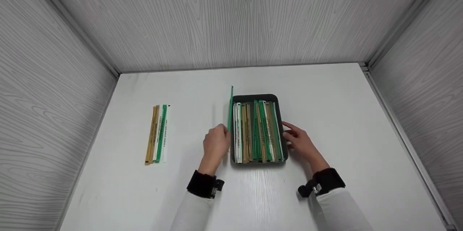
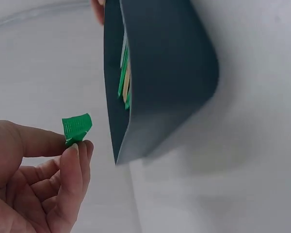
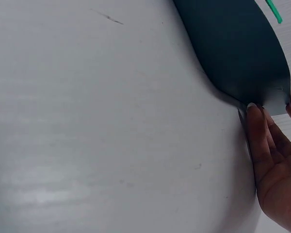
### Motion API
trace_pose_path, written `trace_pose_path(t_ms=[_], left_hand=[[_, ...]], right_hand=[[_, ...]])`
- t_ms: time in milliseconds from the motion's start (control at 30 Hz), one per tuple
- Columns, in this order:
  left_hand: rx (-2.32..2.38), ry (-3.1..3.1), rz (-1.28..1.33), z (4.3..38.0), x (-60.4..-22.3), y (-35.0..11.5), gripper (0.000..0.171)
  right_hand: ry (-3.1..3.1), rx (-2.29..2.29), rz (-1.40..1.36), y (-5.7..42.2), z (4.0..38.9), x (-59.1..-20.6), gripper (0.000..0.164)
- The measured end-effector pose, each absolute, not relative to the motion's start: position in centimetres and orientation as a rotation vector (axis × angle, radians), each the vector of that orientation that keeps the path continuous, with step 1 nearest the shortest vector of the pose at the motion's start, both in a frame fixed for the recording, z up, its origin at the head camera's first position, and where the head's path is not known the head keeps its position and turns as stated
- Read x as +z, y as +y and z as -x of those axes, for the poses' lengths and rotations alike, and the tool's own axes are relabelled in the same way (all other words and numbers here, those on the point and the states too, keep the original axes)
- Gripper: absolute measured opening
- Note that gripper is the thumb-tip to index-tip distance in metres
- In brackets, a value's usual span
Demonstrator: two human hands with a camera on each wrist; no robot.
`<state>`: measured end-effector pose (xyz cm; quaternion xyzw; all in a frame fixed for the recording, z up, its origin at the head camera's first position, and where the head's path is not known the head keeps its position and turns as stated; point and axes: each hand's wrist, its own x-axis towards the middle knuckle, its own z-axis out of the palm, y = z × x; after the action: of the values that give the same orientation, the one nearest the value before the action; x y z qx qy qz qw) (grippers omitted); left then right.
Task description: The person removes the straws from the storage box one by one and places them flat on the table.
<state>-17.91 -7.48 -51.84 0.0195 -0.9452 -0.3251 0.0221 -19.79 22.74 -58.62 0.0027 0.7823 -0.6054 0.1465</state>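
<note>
My left hand (image 1: pixel 216 142) is beside the dark tray's left wall, thumb and fingers pinching one end of a green stick packet (image 1: pixel 230 110). That packet stands up along the left rim; in the left wrist view its green end (image 2: pixel 77 127) pokes out above the fingertips. The dark tray (image 1: pixel 255 98) holds several long, narrow packets (image 1: pixel 246 133) in green, white and tan, lying side by side. At the tray's right side, my right hand (image 1: pixel 302 143) touches the outer wall with extended fingers. The right wrist view shows those fingertips (image 3: pixel 254 114) low against the wall (image 3: pixel 237 53).
A small group of tan, white and green packets (image 1: pixel 158 133) lies side by side on the white table (image 1: pixel 108 184), left of the tray. Grey wood-grain panels (image 1: pixel 231 21) enclose the table at the back and both sides.
</note>
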Motion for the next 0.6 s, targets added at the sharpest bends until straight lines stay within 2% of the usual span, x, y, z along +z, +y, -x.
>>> trace_pose_path(t_ms=[100, 333, 600], left_hand=[[-1.003, -2.887, -0.172, 18.0, -52.0, -10.4, 0.014], [-0.951, -2.890, -0.445, 18.1, -53.5, -17.2, 0.018], [-0.887, -2.858, -0.687, 17.4, -54.3, -22.2, 0.020]], right_hand=[[2.250, -1.742, -0.003, 22.8, 19.9, -58.6, 0.050], [2.217, -1.755, 0.020, 23.0, 20.1, -58.4, 0.052], [2.270, -1.718, -0.006, 22.8, 19.8, -58.6, 0.050]])
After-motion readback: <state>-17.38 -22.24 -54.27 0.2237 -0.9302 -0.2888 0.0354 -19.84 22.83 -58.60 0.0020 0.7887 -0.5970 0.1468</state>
